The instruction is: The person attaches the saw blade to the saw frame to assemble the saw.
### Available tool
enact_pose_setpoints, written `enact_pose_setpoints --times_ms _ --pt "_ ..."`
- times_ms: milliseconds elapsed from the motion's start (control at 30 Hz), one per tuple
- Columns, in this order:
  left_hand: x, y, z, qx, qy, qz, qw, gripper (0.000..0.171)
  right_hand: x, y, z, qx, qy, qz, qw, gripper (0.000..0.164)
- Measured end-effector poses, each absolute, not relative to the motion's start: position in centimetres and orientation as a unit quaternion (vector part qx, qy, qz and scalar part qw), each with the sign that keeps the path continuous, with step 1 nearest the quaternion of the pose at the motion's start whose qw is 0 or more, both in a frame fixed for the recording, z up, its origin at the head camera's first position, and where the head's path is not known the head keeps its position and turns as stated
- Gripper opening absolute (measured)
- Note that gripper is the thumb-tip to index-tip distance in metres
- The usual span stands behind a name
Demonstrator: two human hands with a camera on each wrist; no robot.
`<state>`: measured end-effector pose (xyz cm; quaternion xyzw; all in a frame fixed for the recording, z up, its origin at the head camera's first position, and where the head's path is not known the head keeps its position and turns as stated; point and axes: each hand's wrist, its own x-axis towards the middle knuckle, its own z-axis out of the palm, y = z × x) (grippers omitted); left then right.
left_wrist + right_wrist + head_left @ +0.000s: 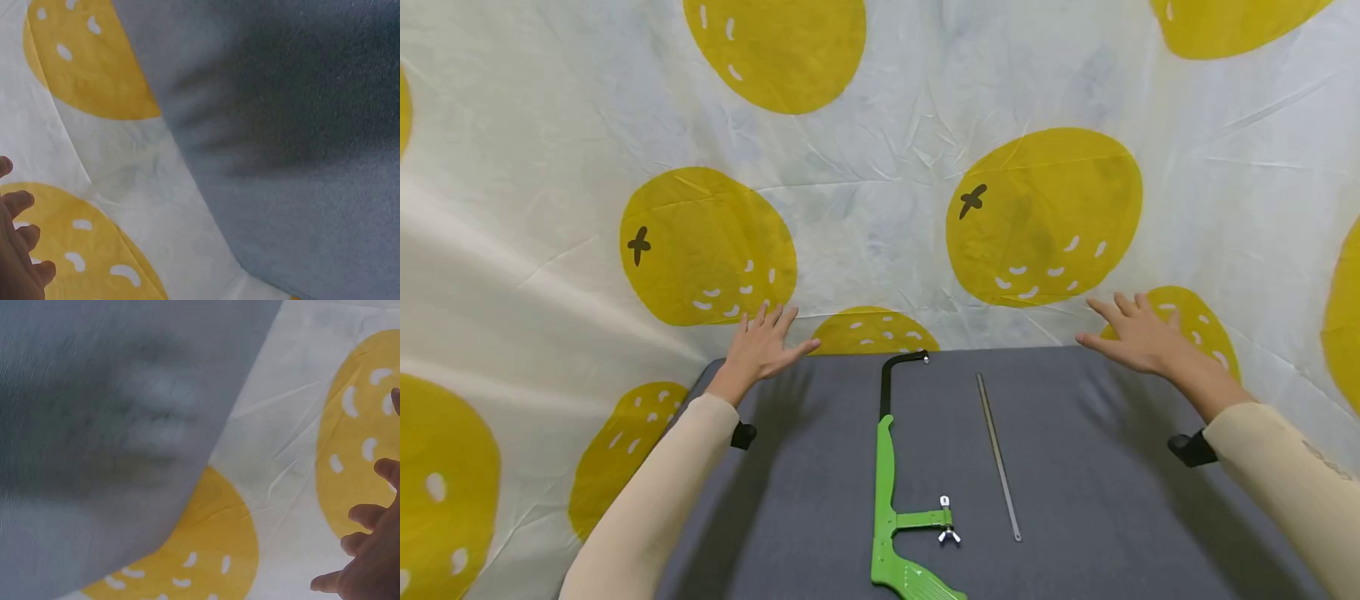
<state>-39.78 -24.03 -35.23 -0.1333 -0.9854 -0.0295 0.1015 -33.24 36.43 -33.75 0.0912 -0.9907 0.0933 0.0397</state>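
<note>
Hands (762, 350) (1141, 337) hover, spread — hacksaw frame (885, 475) and blade (998, 457) between.

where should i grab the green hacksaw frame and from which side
Probably by the ribbed green handle of the hacksaw frame, coming from the person's near side: the frame lies flat with this broad, curved end nearest the person, and the wing nut sits farther up, out of the way.
</note>
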Motion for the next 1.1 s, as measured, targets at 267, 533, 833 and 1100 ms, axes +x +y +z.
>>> enact_pose_setpoints --times_ms 267,533,833,1100 --pt "-38.8 -23.7 -35.7 -0.141 -0.983 -0.040 0.114 0.100 -31.7 35.0 -33.7 0.105 -0.986 0.116 0.054 0.086" --pt "-37.0 -22.8 -35.8 -0.145 -0.982 -0.040 0.114 0.097 -29.4 33.3 -34.8 0.124 -0.984 0.112 0.064 0.083" --pt "-34.6 -21.1 -36.2 -0.153 -0.980 -0.060 0.112 0.094 -27.0 31.9 -36.6 0.145 -0.980 0.116 0.077 0.076" --pt "-32.5 -19.7 -36.9 -0.170 -0.974 -0.100 0.113 0.089 -24.7 29.3 -38.5 0.153 -0.967 0.190 0.076 0.068"
